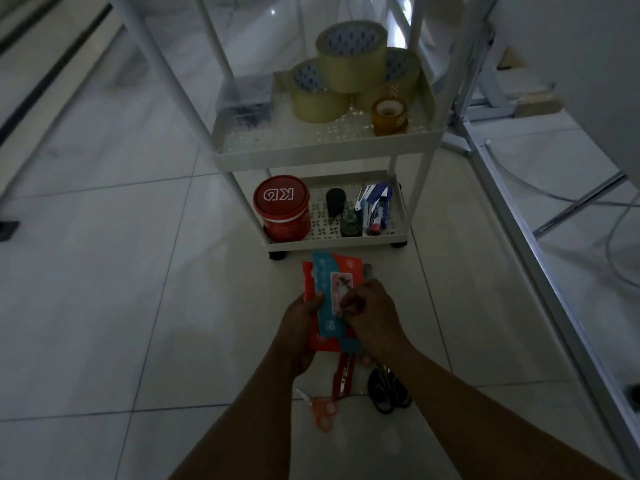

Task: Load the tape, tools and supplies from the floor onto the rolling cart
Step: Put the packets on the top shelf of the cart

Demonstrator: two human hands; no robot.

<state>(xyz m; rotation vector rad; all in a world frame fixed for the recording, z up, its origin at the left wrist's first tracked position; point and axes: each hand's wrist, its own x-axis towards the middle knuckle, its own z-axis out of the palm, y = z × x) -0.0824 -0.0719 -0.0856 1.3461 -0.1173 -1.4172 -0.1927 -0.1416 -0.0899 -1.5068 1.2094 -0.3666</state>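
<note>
Both hands hold flat packets in front of the white rolling cart (419, 188). My left hand (299, 327) grips the left edge of an orange packet (346, 268), and my right hand (372, 317) pinches a teal packet (327, 282) lying on top of it. On the floor below lie orange-handled scissors (323, 414), black-handled scissors (388, 393) and a red cutter (343, 375). The cart's middle shelf carries three big tape rolls (349, 60) and a small tape roll (389, 116). A red tub (282, 207), a dark bottle (335, 202) and pens (375, 206) stand on the bottom shelf.
A clear box of dark small parts (247, 102) sits on the left of the middle shelf. A white metal frame (540, 258) with cables runs along the right. Pale floor tiles spread to the left of the cart.
</note>
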